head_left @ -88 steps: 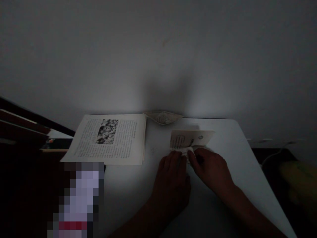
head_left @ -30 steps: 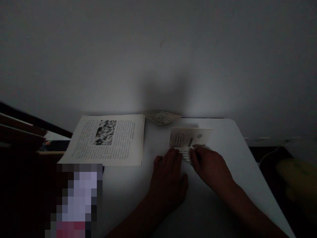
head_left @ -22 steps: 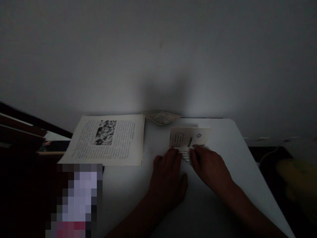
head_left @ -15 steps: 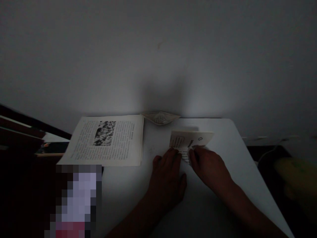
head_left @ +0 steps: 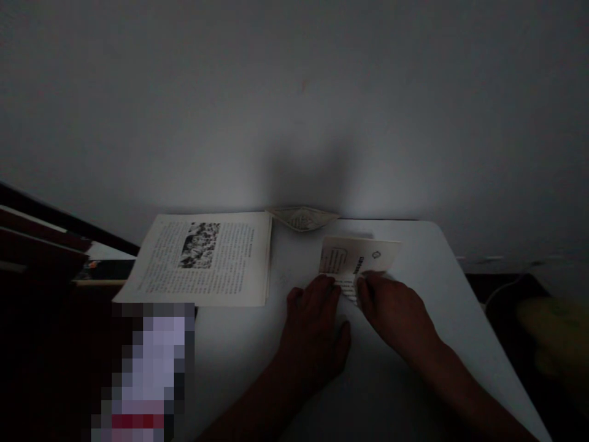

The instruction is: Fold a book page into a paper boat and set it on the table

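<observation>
A folded printed sheet of paper [head_left: 343,261] sits on the white table, its far part standing up at a slant and its near part coming to a point. My left hand [head_left: 315,325] lies palm down, fingers stretched, with the fingertips on the sheet's near left edge. On the other side, my right hand [head_left: 396,310] is closed, thumb and fingers pinching the sheet's near right part. What lies right under the right fingertips is hidden. Behind the sheet, against the wall, rests a folded paper boat [head_left: 302,219] with print inside.
To the left lies a stack of printed pages [head_left: 230,258] with a black-and-white picture. The white table [head_left: 442,276] meets a grey wall [head_left: 414,123] at its back edge. A blurred-out object stands at lower left, and something yellowish [head_left: 552,331] lies beyond the right edge.
The whole view has shifted slightly, so everything appears a little further right. Both hands keep nearly the same place on the folded sheet.
</observation>
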Tool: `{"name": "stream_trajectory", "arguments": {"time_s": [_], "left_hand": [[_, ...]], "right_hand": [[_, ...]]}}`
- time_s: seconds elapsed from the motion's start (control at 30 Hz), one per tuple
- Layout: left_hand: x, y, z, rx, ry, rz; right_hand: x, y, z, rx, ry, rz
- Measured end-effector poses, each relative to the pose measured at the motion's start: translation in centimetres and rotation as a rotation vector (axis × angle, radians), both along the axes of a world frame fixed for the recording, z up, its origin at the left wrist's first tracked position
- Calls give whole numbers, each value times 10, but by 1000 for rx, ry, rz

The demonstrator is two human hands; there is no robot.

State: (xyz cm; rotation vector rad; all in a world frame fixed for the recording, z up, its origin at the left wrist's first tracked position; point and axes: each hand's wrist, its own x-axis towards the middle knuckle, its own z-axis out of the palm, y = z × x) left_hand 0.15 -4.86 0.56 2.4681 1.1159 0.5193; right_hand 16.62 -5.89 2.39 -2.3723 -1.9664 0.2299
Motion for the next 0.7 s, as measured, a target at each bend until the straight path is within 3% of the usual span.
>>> {"name": "stream_trajectory", "arguments": {"time_s": [0.2,0.7], "left_hand": [[0,2,2,2,8,91],[1,0,1,40,63,66]], "right_hand": [[1,0,-1,5,1,6],[2,0,0,-1,-2,10]]}}
